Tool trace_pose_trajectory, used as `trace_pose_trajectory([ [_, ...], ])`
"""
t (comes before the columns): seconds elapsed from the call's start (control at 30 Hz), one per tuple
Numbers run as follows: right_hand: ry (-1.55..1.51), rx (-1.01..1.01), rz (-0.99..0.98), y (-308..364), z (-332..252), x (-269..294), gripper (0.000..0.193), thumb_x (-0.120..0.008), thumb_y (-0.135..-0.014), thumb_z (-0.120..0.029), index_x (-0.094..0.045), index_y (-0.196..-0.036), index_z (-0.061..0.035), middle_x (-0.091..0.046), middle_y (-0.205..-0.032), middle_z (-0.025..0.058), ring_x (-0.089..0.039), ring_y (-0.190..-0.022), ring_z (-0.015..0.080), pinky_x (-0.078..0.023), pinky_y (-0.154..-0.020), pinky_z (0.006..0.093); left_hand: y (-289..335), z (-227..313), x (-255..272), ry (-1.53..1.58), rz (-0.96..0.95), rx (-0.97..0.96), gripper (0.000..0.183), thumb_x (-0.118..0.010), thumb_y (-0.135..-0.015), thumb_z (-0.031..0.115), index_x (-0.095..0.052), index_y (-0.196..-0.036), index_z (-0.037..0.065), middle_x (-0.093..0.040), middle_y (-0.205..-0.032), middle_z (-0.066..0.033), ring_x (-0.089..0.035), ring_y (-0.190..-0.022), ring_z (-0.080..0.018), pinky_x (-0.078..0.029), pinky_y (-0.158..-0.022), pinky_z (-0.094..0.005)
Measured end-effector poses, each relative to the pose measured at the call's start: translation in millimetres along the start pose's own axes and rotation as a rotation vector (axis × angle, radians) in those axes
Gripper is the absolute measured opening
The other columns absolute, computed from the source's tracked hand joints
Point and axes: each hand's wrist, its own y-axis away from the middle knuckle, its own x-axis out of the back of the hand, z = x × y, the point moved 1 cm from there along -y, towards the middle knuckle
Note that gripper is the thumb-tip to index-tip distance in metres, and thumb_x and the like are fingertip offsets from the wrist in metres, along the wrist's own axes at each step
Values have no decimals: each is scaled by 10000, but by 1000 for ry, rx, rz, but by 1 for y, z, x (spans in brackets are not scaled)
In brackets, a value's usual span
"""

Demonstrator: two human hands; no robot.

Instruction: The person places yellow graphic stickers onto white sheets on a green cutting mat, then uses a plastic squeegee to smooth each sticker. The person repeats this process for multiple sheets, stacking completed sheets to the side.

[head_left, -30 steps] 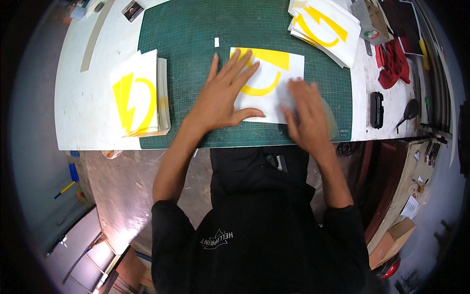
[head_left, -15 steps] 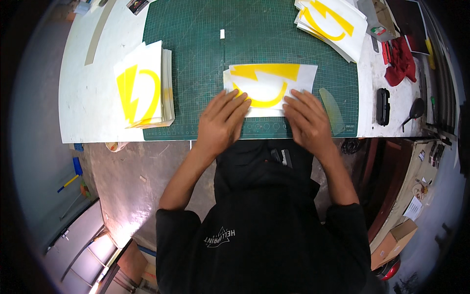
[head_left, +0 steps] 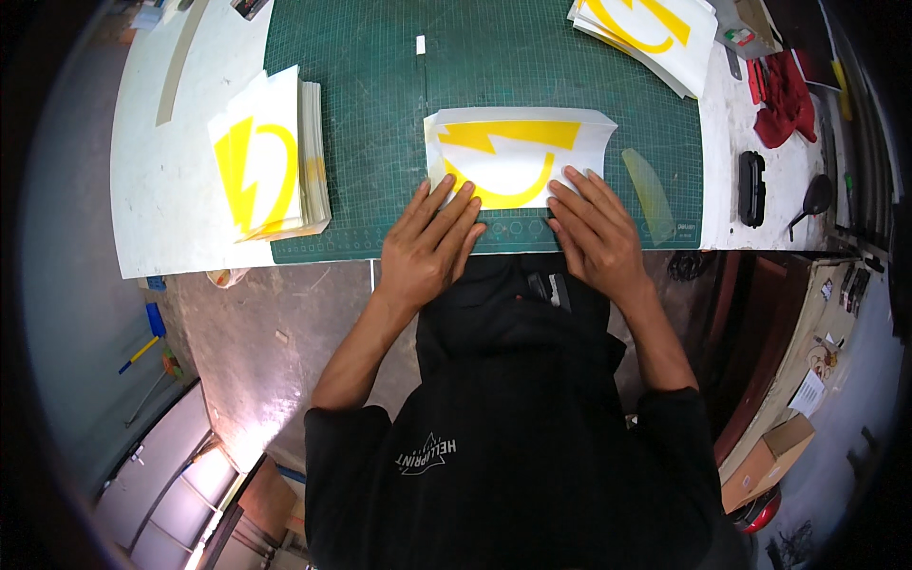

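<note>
A white sheet with a yellow printed graphic [head_left: 513, 136] lies on the green cutting mat [head_left: 380, 142], close to the front edge of the table. A white layer shows along its far and left margins. My left hand [head_left: 425, 242] rests its fingertips on the sheet's near left corner, fingers stretched out and slightly spread. Over the near right part, my right hand [head_left: 598, 233] lies the same way, fingers extended. Neither hand grips anything. Beside the right hand on the mat is a curved translucent strip [head_left: 649, 195].
A thick stack of similar printed sheets [head_left: 256, 180] stands at the left, with another stack [head_left: 655, 38] at the far right. Further right lie a red cloth [head_left: 787, 104], a black case [head_left: 751, 188] and a dark round-headed tool [head_left: 815, 195]. A small white piece [head_left: 421, 45] sits on the mat.
The white strip at the sheet's near edge no longer shows; more white layer now appears at its far and left margins. My fingers lie flatter, and the whole view has shifted slightly.
</note>
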Motion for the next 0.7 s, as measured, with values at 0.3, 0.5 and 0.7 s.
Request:
trace_pose_trajectory([
  [0.3,-17,-15,-8,0,1,0,293,-815,-878,-67,-773,-1165,-28,-712,-1365,112,-602,-1382,316,-474,-1188,538,1,0,-1,-4,10,1,339,-841,-886,161,-778,-1205,65,-735,-1328,-106,-642,-1335,-314,-502,-1148,-505],
  [0.5,-38,-25,6,0,1,0,293,-817,-877,-70,-776,-1165,-34,-720,-1351,114,-618,-1365,316,-474,-1187,535,-1,1,1,38,17,19,319,-841,-889,128,-787,-1198,65,-746,-1309,-120,-656,-1320,-326,-504,-1137,-537],
  [0.7,-18,-18,1,1,2,-1,283,-817,-878,-68,-778,-1156,-32,-722,-1347,118,-626,-1356,313,-486,-1176,532,-2,0,3,67,1,47,297,-827,-899,94,-790,-1192,59,-742,-1317,-130,-659,-1318,-327,-502,-1135,-546],
])
